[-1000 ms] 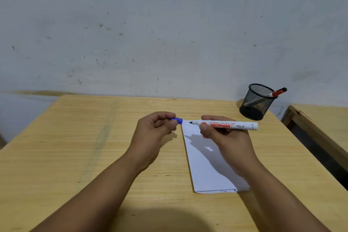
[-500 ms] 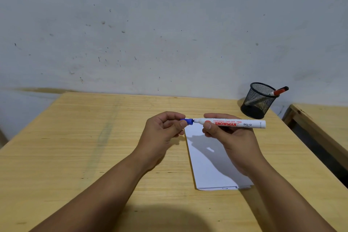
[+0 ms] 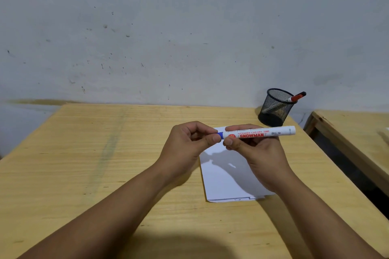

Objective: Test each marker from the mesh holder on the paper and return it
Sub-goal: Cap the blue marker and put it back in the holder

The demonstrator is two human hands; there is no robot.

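A white marker (image 3: 263,133) with red lettering lies level in my right hand (image 3: 255,154), above the far end of the white paper (image 3: 225,176). My left hand (image 3: 187,146) pinches the blue cap (image 3: 220,134), which sits on the marker's left end. The black mesh holder (image 3: 274,107) stands at the table's back right. A red-capped marker (image 3: 296,97) leans out of it to the right.
The wooden table (image 3: 94,164) runs to the grey wall behind. A second wooden table (image 3: 353,132) stands to the right across a dark gap. My forearms cross the near part of the table.
The cap was off and apart from the tip one second ago. My hands came together and the blue cap now sits on the marker's end. Both hands drifted slightly right.
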